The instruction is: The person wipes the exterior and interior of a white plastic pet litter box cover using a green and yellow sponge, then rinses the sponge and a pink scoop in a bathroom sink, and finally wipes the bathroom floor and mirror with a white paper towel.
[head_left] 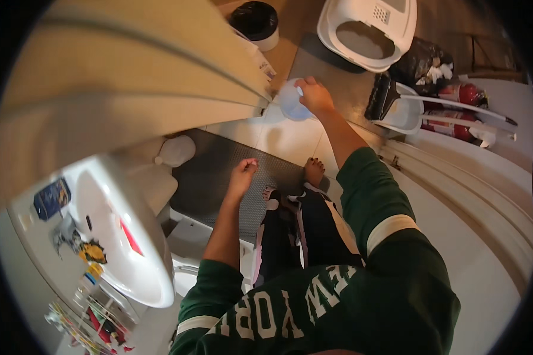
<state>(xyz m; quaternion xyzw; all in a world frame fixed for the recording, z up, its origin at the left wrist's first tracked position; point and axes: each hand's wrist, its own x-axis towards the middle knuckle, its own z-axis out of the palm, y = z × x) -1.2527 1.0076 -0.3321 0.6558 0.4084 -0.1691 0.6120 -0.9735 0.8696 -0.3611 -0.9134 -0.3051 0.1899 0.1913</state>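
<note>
My right hand (315,96) is stretched forward, its fingers closed on a translucent bluish-white plastic container (291,105) with a rounded shape. The container is above pale floor tiles, at the end of a yellowish door (177,77); its exact kind is unclear. Lower and to the left, my left hand (243,176) hovers over a dark textured mat (210,168). Its fingers are curled together, and whatever they may hold is too small to make out. My bare feet are on and beside the mat.
At left is a white sink (154,260) with a red object inside; a wire rack (103,319) stands near it. A toilet (186,245) is beside my legs. Beyond the doorway are a lidded litter box (370,56), a bin (257,26), a dustpan (405,112) and a broom (380,97).
</note>
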